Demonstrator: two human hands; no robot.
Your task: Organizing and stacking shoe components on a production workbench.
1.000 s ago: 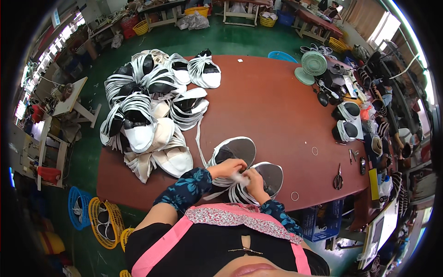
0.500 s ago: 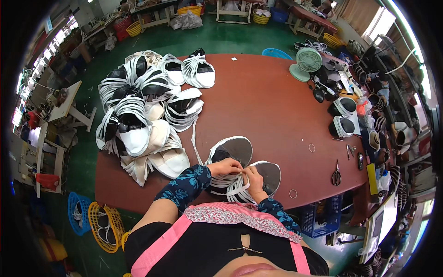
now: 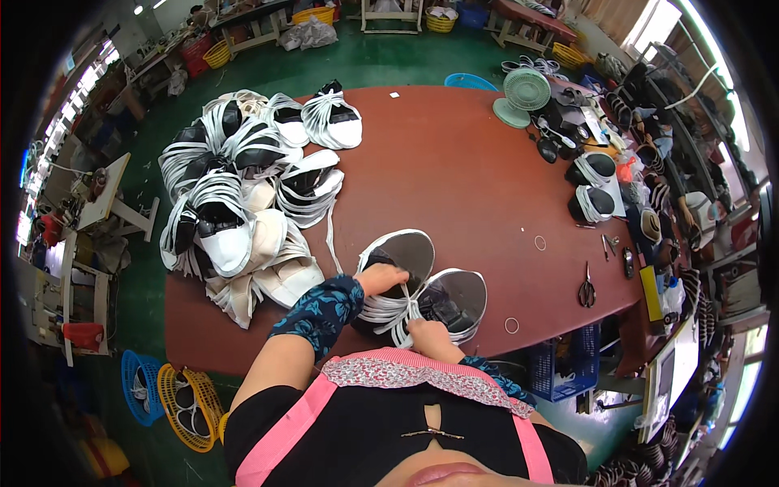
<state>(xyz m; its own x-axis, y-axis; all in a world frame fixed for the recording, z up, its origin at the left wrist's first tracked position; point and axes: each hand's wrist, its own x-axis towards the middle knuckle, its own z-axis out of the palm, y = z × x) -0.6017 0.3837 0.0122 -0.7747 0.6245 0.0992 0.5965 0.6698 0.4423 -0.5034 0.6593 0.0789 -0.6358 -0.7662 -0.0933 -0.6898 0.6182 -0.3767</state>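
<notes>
A: Where are the two shoe pieces?

B: On the red-brown table (image 3: 462, 183), at its near edge. The left shoe piece (image 3: 415, 247) lies just beyond the left hand (image 3: 381, 279); the right shoe piece (image 3: 466, 294) lies beside it, just past the right hand (image 3: 432, 335).

A: And how do they point?

B: Both slant, long axis running from near left to far right, rounded grey ends away from the body. The white strips (image 3: 380, 310) bunch at the near-left side.

A: Which hand is nearer the gathered spot (image 3: 413, 302)?

B: Neither by much. It sits between them: right of the left fingertips and a little nearer the body, straight beyond the right ones.

A: The grip?

B: The left thumb and fingers look pinched together on a thin pale strand (image 3: 406, 288) (it's small at this scale, so take that loosely). The right fingers are curled low by the strips; what they hold, if anything, I cannot tell.
</notes>
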